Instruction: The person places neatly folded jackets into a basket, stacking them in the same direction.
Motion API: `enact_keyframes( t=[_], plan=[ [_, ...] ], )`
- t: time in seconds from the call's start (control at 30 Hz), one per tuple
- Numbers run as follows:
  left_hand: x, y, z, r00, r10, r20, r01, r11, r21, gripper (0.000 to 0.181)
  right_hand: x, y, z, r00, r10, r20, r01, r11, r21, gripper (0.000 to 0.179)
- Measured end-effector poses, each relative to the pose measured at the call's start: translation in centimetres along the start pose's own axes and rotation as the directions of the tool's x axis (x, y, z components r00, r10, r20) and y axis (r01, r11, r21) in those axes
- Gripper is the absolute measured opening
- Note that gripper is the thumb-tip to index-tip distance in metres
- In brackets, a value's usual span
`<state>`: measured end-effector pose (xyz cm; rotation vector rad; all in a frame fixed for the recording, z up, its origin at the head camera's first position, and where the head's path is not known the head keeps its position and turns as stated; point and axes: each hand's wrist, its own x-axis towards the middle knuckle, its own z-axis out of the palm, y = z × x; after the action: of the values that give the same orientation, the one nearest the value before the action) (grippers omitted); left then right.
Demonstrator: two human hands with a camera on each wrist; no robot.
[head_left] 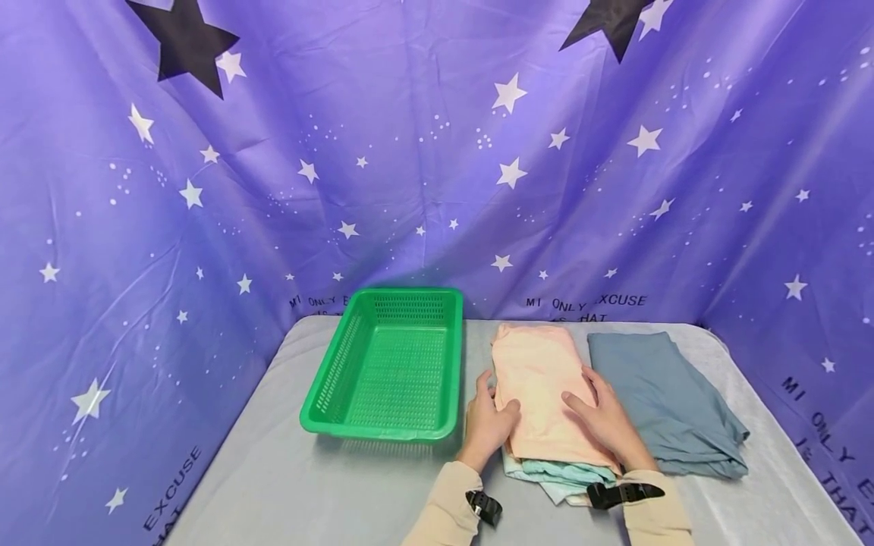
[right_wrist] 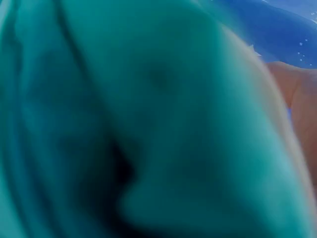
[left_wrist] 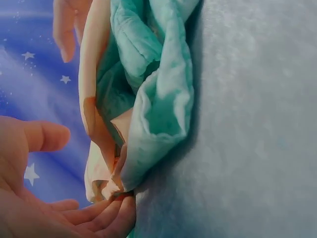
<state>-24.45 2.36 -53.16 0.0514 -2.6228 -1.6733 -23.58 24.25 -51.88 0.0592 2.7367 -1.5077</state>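
Observation:
A folded peach garment (head_left: 542, 379) lies on top of a mint-green folded garment (head_left: 567, 472), and paler cloth shows beneath. My left hand (head_left: 488, 418) is at the stack's left side. In the left wrist view, its fingertips (left_wrist: 119, 218) touch the lower edge of the cloth while the thumb (left_wrist: 47, 136) stands apart from it. At the right side is my right hand (head_left: 608, 417), its thumb spread over the peach garment and its fingers along the edge. Blurred mint-green cloth (right_wrist: 163, 109) fills most of the right wrist view and hides most of that hand.
Left of the stack stands a green plastic basket (head_left: 403, 371) with perforated sides and nothing inside. A folded blue-grey garment (head_left: 665, 402) lies to the right. All rest on a table with a grey cloth (head_left: 273, 470), and a purple starry curtain (head_left: 410, 152) hangs behind and at both sides.

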Motion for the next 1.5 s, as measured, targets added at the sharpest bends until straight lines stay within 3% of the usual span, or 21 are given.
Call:
enact_keyframes(
  t=[0.13, 0.3, 0.63, 0.77, 1.07, 1.27, 1.5],
  plan=[
    [0.3, -0.1, 0.2, 0.999, -0.044, 0.013, 0.044, 0.998, -0.05, 0.077, 0.1, 0.4, 0.3, 1.0, 0.029, -0.007, -0.029, 0.999, 0.021, 0.09],
    [0.8, -0.4, 0.6, 0.998, -0.055, 0.026, 0.058, 0.99, -0.126, 0.074, 0.2, 0.7, 0.2, 0.997, 0.08, 0.016, -0.081, 0.996, 0.05, 0.094],
    [1.5, -1.3, 1.6, 0.988, -0.135, 0.077, 0.152, 0.947, -0.282, 0.073, 0.6, 1.6, 0.2, 0.979, 0.18, 0.098, -0.194, 0.968, 0.157, 0.097],
    [1.8, -1.5, 1.7, 0.98, -0.175, 0.097, 0.196, 0.934, -0.299, 0.072, 0.7, 1.8, 0.6, 0.976, 0.185, 0.111, -0.203, 0.961, 0.187, 0.096],
    [2.2, -1.8, 1.6, 0.963, -0.206, 0.176, 0.254, 0.91, -0.328, 0.076, 0.5, 2.3, 1.4, 0.978, 0.173, 0.119, -0.195, 0.957, 0.215, 0.093],
    [2.2, -1.9, 1.5, 0.963, -0.176, 0.202, 0.237, 0.911, -0.337, 0.067, 0.3, 2.4, 1.6, 0.975, 0.19, 0.116, -0.211, 0.953, 0.218, 0.092],
    [2.2, -2.1, 1.5, 0.968, -0.16, 0.196, 0.217, 0.923, -0.318, 0.06, 0.1, 2.3, 1.8, 0.965, 0.216, 0.152, -0.254, 0.917, 0.309, 0.092]
  ],
)
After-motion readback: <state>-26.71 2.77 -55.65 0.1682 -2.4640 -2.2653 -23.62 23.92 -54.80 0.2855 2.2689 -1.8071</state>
